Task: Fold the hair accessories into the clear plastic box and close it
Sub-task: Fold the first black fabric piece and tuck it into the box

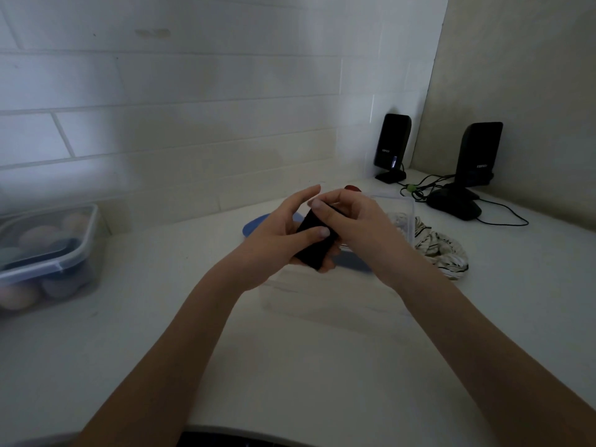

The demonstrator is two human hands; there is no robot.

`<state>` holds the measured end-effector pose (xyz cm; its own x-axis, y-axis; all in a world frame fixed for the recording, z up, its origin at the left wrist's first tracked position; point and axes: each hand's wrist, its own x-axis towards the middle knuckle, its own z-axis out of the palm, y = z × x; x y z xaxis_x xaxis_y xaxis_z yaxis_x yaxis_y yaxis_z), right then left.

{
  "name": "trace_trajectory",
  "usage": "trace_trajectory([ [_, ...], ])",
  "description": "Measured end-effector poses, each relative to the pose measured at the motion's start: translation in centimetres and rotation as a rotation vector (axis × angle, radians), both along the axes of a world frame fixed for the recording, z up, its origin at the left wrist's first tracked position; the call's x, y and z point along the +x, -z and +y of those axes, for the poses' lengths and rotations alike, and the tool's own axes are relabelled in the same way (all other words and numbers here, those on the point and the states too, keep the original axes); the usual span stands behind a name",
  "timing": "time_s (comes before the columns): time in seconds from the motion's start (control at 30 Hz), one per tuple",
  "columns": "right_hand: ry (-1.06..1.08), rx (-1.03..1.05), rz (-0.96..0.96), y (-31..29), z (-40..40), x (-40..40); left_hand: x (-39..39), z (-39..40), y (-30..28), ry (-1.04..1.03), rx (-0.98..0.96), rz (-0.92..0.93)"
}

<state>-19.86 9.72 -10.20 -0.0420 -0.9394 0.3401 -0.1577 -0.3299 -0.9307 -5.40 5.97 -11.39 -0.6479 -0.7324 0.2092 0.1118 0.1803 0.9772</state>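
Both hands hold a black hair accessory [314, 245], folded into a compact block, above the middle of the white table. My left hand [277, 233] cups it from below with the thumb across its top. My right hand [358, 221] pinches its upper end with thumb and fingers. Behind and under the hands stands the clear plastic box [403, 214], its near wall faint at the table. A blue lid [258, 224] lies behind the hands. A white striped fabric hair accessory [442, 250] lies to the right of the box. A small red item [352, 189] peeks out above my right hand.
A lidded clear container [48, 253] with rounded pastel items stands at the left edge. Two black speakers [392, 146] [477, 153] stand in the back right corner, with a black mouse [454, 206] and cables in front. A tiled wall runs behind the table.
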Motion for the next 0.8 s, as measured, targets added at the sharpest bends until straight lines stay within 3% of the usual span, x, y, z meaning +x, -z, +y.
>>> trace_trajectory([
  [0.13,0.006,0.021,0.076,-0.4,0.4,0.4,0.1,0.0,-0.1,0.046,0.007,-0.012],
  [0.47,-0.085,0.045,0.018,-0.1,0.4,0.6,0.3,-0.2,0.0,0.020,-0.075,-0.076],
  [0.53,0.015,-0.012,0.170,0.4,-0.1,0.6,0.4,-0.1,0.2,-0.083,-0.172,-0.109],
  [0.63,0.116,-0.096,0.467,0.9,-0.6,0.7,1.4,-0.9,0.2,-0.407,-0.622,-0.259],
  [0.8,0.063,-0.056,0.583,1.5,-0.5,1.1,2.4,-1.5,0.1,-0.554,-0.552,-0.113],
])
